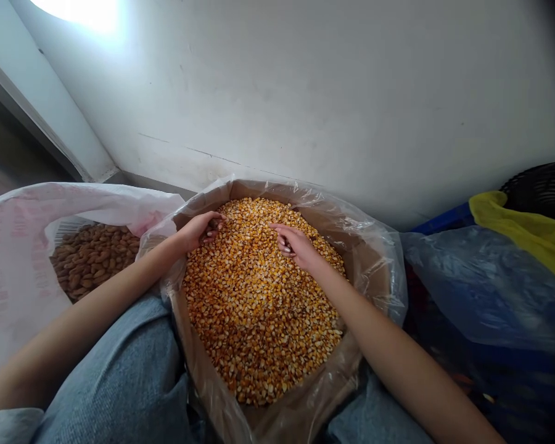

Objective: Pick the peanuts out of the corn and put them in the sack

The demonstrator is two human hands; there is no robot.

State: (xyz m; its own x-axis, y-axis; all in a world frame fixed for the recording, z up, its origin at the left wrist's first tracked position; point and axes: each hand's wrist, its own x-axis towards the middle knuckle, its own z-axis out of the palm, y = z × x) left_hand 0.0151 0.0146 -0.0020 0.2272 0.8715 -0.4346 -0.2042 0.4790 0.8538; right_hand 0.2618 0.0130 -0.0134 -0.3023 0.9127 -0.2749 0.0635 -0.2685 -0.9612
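Yellow-orange dried corn kernels [259, 296] fill a wide sack lined with clear plastic [374, 265] between my knees. At the far left side of the heap is my left hand [200, 229], its fingers curled in over the kernels. My right hand [296, 245] hovers over or touches the upper right part of the heap; I cannot tell which. Its index finger points left, while the thumb and other fingers are curled together. What either hand holds, if anything, is hidden inside the fingers.
To the left, an open white woven sack [13, 259] holds almonds [97, 256]. A pale wall [328, 92] rises close behind the corn. At right lie a bluish clear plastic bag [485, 283], a yellow bag [527, 231] and a black slatted round object [543, 188].
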